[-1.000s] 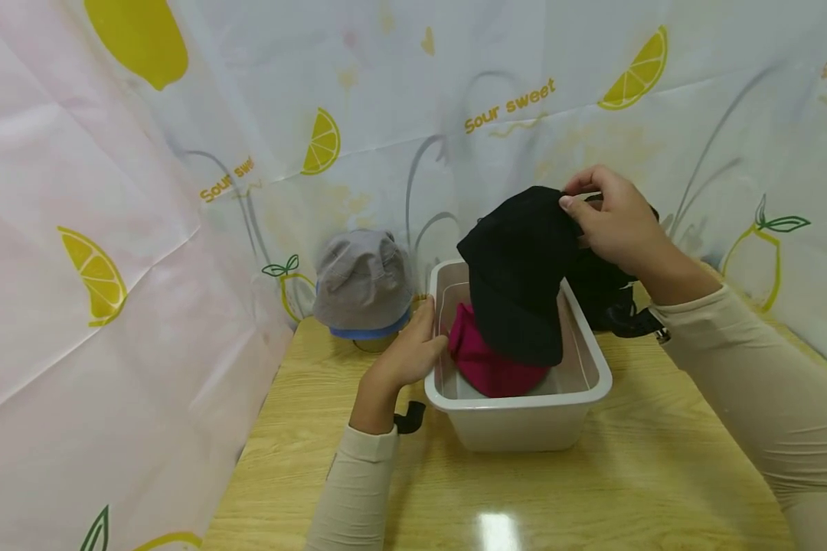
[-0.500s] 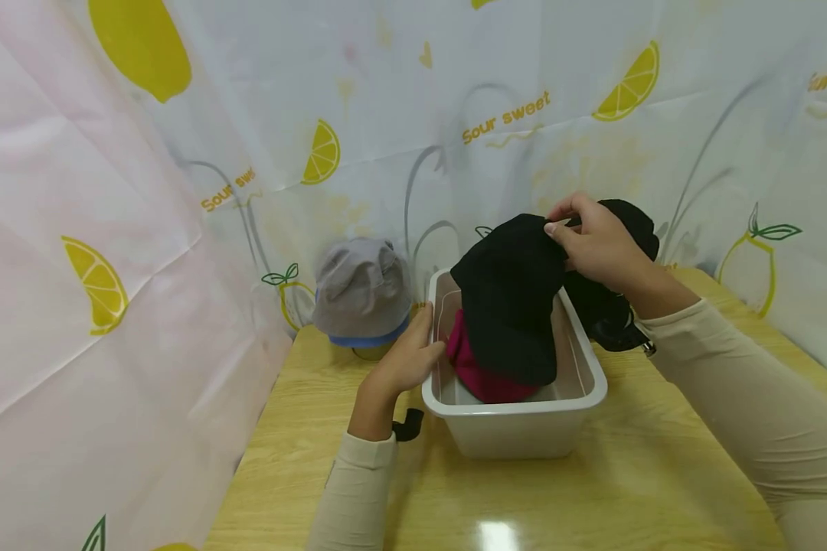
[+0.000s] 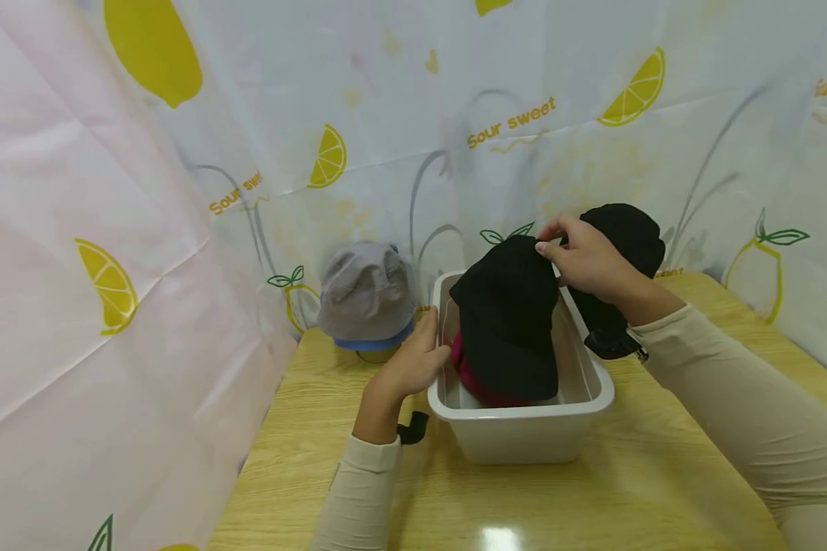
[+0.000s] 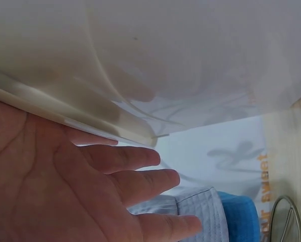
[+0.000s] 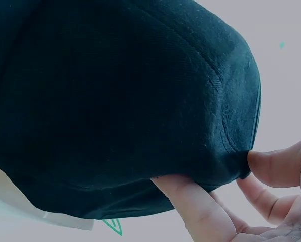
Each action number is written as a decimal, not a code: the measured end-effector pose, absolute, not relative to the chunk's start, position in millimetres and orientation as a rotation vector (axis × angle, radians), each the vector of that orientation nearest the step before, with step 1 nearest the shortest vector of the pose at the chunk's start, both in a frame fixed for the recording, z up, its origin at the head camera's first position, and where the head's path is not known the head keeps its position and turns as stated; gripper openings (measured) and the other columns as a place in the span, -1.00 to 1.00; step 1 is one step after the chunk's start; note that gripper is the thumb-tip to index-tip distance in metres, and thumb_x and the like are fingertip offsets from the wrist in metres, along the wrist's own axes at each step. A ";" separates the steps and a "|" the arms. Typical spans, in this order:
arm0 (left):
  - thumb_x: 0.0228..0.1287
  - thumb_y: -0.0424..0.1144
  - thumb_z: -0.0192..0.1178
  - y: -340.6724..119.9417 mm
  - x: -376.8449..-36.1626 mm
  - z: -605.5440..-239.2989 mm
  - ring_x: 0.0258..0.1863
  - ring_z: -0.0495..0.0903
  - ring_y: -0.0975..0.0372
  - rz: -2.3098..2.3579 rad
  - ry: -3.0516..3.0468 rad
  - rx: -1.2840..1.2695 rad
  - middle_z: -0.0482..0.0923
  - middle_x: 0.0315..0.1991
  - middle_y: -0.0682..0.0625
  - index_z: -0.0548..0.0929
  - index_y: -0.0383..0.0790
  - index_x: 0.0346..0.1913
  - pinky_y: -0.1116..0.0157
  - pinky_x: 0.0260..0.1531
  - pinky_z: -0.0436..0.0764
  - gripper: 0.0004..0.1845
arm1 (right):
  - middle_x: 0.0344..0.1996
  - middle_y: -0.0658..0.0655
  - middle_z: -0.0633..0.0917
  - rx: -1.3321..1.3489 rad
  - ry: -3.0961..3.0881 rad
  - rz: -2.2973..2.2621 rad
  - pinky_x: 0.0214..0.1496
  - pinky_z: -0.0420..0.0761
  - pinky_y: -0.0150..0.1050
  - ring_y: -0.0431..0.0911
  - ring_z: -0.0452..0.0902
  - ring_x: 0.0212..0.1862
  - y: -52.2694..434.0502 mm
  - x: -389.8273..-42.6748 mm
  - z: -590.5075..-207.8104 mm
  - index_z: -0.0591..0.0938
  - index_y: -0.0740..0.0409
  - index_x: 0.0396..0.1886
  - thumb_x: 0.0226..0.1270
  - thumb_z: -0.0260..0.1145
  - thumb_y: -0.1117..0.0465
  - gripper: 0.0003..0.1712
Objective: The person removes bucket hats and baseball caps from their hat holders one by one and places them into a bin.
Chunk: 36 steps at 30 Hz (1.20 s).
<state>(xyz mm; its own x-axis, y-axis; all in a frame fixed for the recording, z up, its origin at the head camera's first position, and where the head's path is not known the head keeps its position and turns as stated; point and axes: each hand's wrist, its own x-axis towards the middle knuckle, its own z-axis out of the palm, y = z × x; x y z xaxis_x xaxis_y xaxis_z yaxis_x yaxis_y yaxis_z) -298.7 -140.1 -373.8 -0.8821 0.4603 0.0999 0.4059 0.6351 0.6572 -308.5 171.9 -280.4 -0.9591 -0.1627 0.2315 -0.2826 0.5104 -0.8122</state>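
Observation:
A black cap [image 3: 508, 321] sits in a white plastic bin [image 3: 524, 417] on top of a magenta cap [image 3: 465, 375]. My right hand [image 3: 579, 256] pinches the back of the black cap's crown; the right wrist view shows the dark fabric [image 5: 115, 101] between thumb and fingers [image 5: 271, 169]. My left hand [image 3: 413, 360] rests with straight fingers against the bin's left wall, and the left wrist view shows the palm [image 4: 65, 186] on the pale plastic [image 4: 165, 60].
A grey hat with a blue brim [image 3: 367, 295] stands left of the bin, on a metal stand [image 4: 286, 219]. Another black cap [image 3: 623, 237] stands behind my right hand. A lemon-print curtain [image 3: 179, 153] encloses the wooden table [image 3: 593, 490] on the left and back.
My right hand has lowered the black cap down into the bin onto the magenta cap. The left hand has stayed on the bin's side.

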 end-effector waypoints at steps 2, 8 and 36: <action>0.36 -0.17 -0.09 -139.7 -298.7 -374.0 0.68 -0.26 0.00 1.094 2.766 0.737 -0.31 0.70 -0.19 -0.25 -0.36 0.66 -0.04 0.62 -0.10 -0.08 | 0.27 0.32 0.44 0.398 -2.630 1.428 -0.10 0.76 -0.02 0.18 0.54 0.05 171.1 -310.0 -282.7 0.38 0.27 0.28 0.66 0.06 0.07 -0.57; 0.35 -0.13 -0.09 -139.8 -298.0 -372.3 0.68 -0.30 0.03 1.077 2.765 0.718 -0.35 0.70 -0.16 -0.27 -0.33 0.67 0.00 0.63 -0.13 -0.06 | 0.21 0.33 0.50 0.384 -2.690 1.355 -0.17 0.63 -0.10 0.14 0.55 -0.15 169.1 -314.6 -287.8 0.42 0.22 0.26 0.65 0.07 0.07 -0.61; 0.36 -0.16 -0.09 -139.7 -295.6 -373.4 0.68 -0.32 0.06 1.181 2.684 0.734 -0.42 0.71 -0.13 -0.36 -0.24 0.67 -0.05 0.60 -0.04 -0.04 | 0.25 0.28 0.56 0.541 -2.971 1.183 -0.18 0.75 -0.10 0.16 0.67 -0.06 155.0 -325.8 -294.9 0.59 0.22 0.16 0.62 0.15 0.15 -0.69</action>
